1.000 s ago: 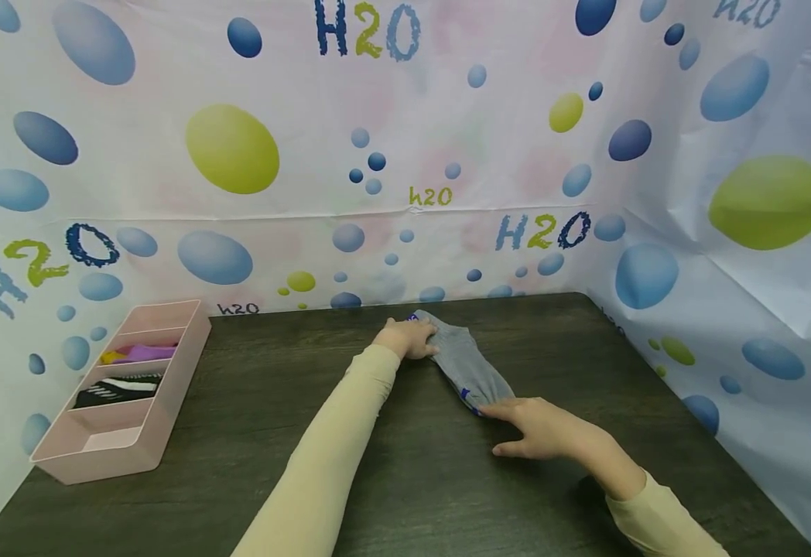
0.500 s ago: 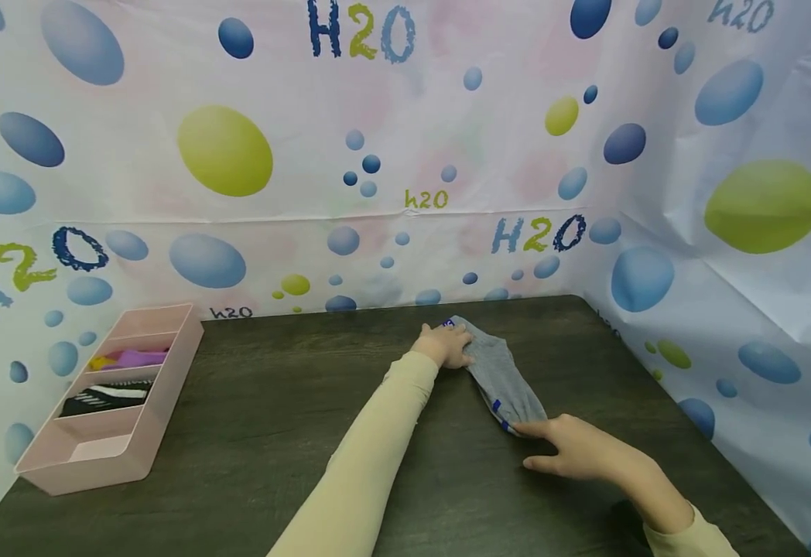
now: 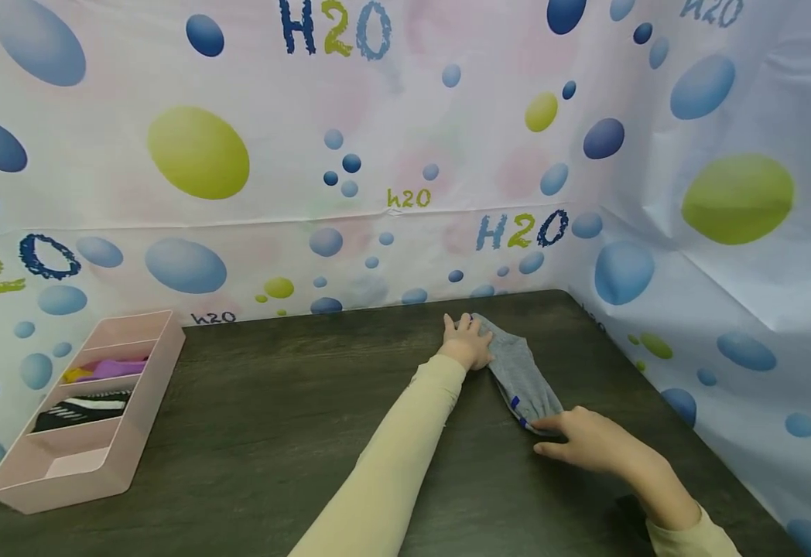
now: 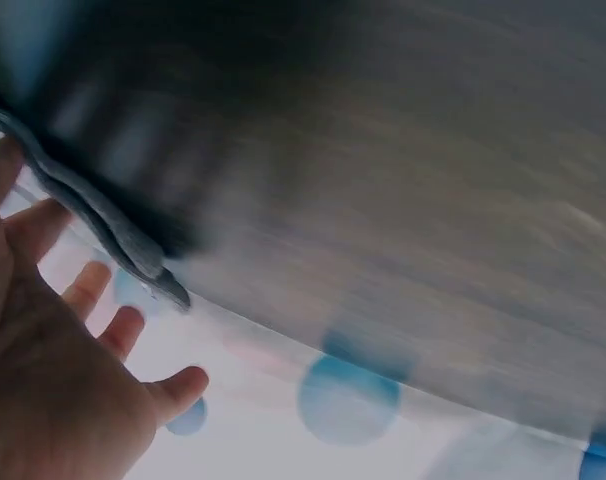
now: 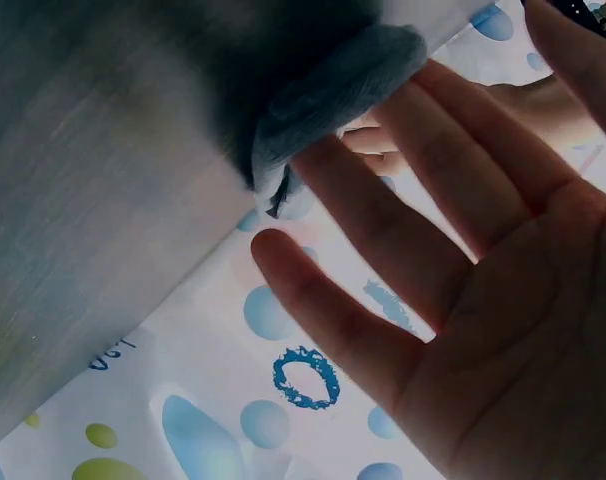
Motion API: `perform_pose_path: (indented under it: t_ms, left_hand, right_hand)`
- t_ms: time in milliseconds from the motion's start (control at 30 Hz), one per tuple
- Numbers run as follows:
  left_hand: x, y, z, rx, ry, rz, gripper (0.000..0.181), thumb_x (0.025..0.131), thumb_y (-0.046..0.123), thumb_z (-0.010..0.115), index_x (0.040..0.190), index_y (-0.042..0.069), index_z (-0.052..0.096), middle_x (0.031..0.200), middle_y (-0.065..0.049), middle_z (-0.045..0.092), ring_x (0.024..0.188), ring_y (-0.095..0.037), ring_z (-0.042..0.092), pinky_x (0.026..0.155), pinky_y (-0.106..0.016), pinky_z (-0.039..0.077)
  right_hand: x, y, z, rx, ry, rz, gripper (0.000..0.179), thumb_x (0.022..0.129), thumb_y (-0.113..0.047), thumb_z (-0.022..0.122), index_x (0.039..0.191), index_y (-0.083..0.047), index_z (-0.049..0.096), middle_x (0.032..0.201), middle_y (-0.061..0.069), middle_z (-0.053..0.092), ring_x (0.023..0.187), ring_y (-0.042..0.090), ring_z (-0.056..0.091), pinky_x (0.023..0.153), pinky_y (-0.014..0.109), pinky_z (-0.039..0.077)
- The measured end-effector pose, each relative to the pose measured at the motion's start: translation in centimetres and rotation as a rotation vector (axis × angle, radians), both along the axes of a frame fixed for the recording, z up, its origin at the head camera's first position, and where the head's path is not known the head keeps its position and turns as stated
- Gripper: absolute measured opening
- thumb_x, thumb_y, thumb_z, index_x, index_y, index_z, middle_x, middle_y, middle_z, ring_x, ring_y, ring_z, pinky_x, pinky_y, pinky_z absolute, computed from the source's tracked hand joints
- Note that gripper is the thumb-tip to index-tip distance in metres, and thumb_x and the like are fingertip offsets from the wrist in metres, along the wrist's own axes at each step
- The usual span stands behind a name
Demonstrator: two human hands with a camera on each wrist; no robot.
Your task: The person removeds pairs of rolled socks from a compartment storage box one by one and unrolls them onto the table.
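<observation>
A grey sock point(image 3: 519, 371) with small blue marks lies flat and slantwise on the dark table, right of the middle in the head view. At its far end is my left hand point(image 3: 467, 344), fingers spread and the side of the hand against the cloth. The left wrist view shows the sock's layered edge point(image 4: 103, 215) along those fingers. My right hand point(image 3: 590, 439) reaches the near end, its extended fingertips on the fabric and the thumb apart. Seen from the right wrist, straight fingers point(image 5: 383, 225) meet the rounded end of the sock.
At the left stands a pink divided box point(image 3: 146, 422). One compartment holds a black item with white stripes point(image 3: 81, 410), another a purple and yellow cloth item point(image 3: 116, 369). Behind and right of the table point(image 3: 273, 433) hangs a bubble-printed sheet point(image 3: 378, 100).
The sock has slid to the right along the table, both hands moving with it. My left fingers have spread wider. The head view has turned a little to the right.
</observation>
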State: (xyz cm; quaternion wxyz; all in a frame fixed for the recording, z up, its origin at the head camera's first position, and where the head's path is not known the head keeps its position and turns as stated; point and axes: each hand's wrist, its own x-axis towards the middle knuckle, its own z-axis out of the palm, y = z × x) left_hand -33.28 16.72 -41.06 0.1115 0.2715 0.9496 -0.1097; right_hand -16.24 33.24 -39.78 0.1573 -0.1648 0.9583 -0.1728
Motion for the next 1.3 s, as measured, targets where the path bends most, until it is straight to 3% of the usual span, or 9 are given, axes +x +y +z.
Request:
perform_pose_path:
  t_ms: [400,667,1300]
  left_hand:
    - [-0.9,1.4,-1.0,0.144,-0.046,-0.012,0.056,0.104,0.048,0.034,0.156,0.036,0.016,0.164,0.012,0.015,0.153,-0.02,0.012,0.122,-0.054,0.01]
    - [-1.3,2.7,-1.0,0.204,-0.098,-0.076,0.055,0.105,0.042,0.035,0.156,0.032,0.019,0.165,0.008,0.014,0.153,-0.025,0.012,0.121,-0.057,0.011]
    - [-2.5,6.2,-0.8,0.181,-0.127,-0.105,0.055,0.105,0.041,0.034,0.156,0.031,0.018,0.165,0.007,0.013,0.153,-0.026,0.013,0.121,-0.057,0.012]
  right_hand:
    - [-0.8,0.3,0.2,0.05,0.034,-0.093,0.04,0.091,-0.031,0.066,0.118,-0.002,0.069,0.107,0.016,0.073,0.096,0.034,0.07,0.084,0.05,0.054]
    - [-0.6,1.2,0.3,0.071,0.052,-0.124,0.037,0.092,-0.029,0.065,0.117,-0.002,0.069,0.112,0.018,0.071,0.099,0.037,0.068,0.086,0.053,0.052]
    - [-1.0,2.9,-0.7,0.102,0.097,-0.169,0.042,0.093,-0.029,0.065,0.12,0.003,0.066,0.115,0.022,0.069,0.104,0.041,0.066,0.09,0.054,0.051]
